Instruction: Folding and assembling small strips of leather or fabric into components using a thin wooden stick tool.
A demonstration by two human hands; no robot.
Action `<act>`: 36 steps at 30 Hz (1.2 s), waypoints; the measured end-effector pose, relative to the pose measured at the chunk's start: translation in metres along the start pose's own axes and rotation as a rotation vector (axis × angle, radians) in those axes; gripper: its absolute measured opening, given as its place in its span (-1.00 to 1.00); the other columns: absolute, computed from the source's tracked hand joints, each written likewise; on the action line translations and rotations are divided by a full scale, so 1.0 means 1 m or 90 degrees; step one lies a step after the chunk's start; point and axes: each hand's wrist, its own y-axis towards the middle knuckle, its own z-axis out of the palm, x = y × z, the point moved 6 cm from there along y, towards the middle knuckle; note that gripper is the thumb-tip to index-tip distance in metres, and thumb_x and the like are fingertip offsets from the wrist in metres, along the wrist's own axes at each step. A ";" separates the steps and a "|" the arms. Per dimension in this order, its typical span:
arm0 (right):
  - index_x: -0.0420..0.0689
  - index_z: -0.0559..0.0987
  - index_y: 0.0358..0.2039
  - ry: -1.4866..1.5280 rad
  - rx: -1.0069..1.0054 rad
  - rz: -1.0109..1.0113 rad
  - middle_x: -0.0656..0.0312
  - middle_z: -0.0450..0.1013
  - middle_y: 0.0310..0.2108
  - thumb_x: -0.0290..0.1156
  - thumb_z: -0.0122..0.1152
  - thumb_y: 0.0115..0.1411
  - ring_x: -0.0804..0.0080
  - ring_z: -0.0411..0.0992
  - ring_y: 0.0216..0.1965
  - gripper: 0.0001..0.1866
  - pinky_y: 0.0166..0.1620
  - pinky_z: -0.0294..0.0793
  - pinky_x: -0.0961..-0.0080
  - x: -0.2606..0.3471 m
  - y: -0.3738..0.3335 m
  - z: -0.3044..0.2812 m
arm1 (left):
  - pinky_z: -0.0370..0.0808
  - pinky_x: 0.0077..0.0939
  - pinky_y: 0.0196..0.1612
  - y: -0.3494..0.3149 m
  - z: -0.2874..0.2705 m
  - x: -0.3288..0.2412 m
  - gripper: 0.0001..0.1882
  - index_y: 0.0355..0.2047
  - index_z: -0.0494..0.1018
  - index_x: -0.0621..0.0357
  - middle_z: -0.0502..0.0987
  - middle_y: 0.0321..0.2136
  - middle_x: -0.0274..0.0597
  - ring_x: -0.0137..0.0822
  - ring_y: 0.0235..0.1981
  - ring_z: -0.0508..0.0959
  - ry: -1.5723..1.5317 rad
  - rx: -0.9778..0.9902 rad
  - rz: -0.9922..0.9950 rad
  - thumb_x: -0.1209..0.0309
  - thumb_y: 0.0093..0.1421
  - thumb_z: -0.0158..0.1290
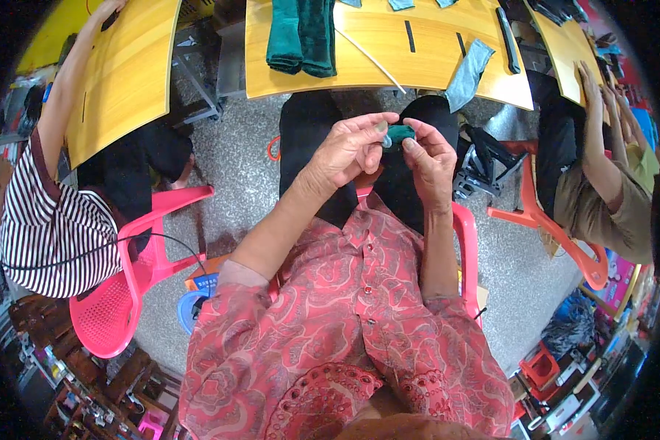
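Observation:
Above my lap, just short of the table's near edge, both hands hold a small rolled piece of dark green cloth (pixel 400 134). My left hand (pixel 348 150) pinches its left end, where a paler bit shows at the fingertips. My right hand (pixel 430 158) grips the right end between thumb and fingers. On the yellow wooden table (pixel 367 77) ahead lie long dark green velvet pieces (pixel 301 40). A thin pale stick (pixel 370 60) rests to their right, its tip past the edge. Farther right, a grey-blue cloth strip (pixel 469 75) hangs over the edge.
A long black object (pixel 507 40) lies at the table's right. Co-workers sit at tables on both sides, one in a striped shirt (pixel 59 227) on a pink chair (pixel 106 315). An orange chair (pixel 550 220) stands at right, a blue basin (pixel 191 309) at left.

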 end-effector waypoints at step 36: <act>-0.25 0.57 -0.24 0.081 -0.034 0.059 0.40 0.43 -0.52 -0.61 0.19 0.08 0.76 0.22 -0.63 -0.81 -0.58 0.14 0.81 -0.024 0.023 -0.019 | 0.34 -0.69 -0.69 0.019 -0.016 0.004 -0.75 -0.09 0.40 0.33 0.48 -0.61 -0.24 -0.56 -0.78 0.35 -0.004 -0.035 0.022 0.47 0.25 -0.01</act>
